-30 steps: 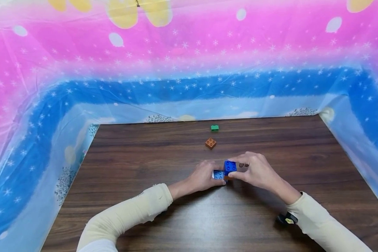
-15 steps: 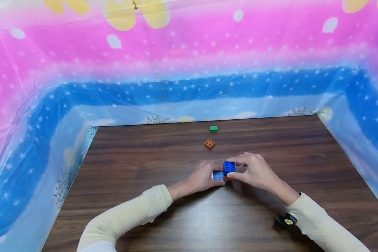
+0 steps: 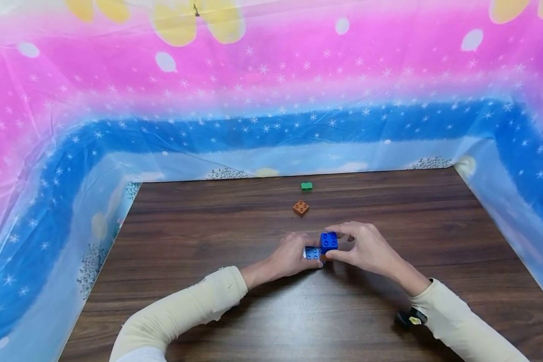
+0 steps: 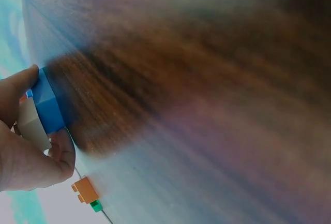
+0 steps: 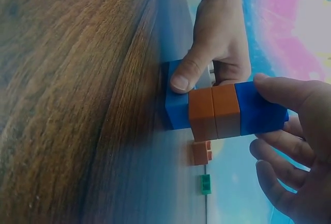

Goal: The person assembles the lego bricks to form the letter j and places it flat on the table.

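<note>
My left hand [image 3: 291, 254] grips a blue base brick [image 4: 47, 102] low on the table, thumb on one side and fingers on the other. A white brick [image 4: 32, 123] sits against it within the same grasp. Two orange bricks [image 5: 213, 113] are stacked on the base, seen side-on in the right wrist view. Topping them is a dark blue brick [image 3: 329, 241], which my right hand [image 3: 368, 246] pinches between thumb and fingers. A light blue studded top [image 3: 312, 253] shows beside this stack in the head view. The fingers partly cover the joined bricks.
Beyond the hands lie a loose orange brick [image 3: 300, 208] and, farther back, a green brick [image 3: 306, 186]. The wooden table [image 3: 199, 216] ends at a patterned cloth [image 3: 271, 120] that rises behind it and along both sides.
</note>
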`<action>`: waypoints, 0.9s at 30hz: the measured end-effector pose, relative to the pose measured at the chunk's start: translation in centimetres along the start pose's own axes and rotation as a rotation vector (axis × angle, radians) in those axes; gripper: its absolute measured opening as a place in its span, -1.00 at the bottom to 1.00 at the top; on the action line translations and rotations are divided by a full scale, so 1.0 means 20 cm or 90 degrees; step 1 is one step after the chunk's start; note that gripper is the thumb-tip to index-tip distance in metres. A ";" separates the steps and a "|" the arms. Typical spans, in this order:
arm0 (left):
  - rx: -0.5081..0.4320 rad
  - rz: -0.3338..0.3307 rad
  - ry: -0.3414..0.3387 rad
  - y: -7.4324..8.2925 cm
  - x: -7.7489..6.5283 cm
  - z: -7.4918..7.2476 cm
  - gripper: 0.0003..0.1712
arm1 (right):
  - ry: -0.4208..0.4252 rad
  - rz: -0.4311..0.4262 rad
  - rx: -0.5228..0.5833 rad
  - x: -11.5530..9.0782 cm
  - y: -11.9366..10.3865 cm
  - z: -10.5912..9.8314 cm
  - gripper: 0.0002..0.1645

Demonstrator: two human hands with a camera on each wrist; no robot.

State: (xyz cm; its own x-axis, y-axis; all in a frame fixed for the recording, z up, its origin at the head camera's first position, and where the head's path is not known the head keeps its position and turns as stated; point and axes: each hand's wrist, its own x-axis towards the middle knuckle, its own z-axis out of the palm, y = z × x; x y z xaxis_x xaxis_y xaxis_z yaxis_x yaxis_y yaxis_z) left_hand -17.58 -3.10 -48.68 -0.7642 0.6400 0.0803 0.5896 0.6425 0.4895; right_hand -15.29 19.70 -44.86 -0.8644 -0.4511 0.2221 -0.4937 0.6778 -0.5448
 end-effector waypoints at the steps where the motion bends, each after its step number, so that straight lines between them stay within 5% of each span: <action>1: 0.001 0.000 0.000 0.00 0.00 0.00 -0.53 | -0.003 -0.001 0.000 0.00 0.00 0.00 -0.35; 16: 0.005 -0.009 -0.008 0.00 0.00 0.00 -0.50 | -0.062 -0.017 -0.003 0.00 0.09 -0.08 -0.34; 27: 0.006 -0.012 -0.008 0.00 0.00 0.00 -0.47 | -0.014 -0.010 0.001 0.07 0.19 -0.09 -0.47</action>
State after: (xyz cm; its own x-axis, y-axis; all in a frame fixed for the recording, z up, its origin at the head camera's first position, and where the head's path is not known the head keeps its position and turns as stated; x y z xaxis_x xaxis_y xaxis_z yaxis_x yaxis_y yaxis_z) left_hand -17.55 -3.09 -48.70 -0.7718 0.6329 0.0606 0.5777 0.6582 0.4827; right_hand -18.52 22.82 -45.18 -0.8545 -0.4739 0.2129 -0.5067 0.6697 -0.5429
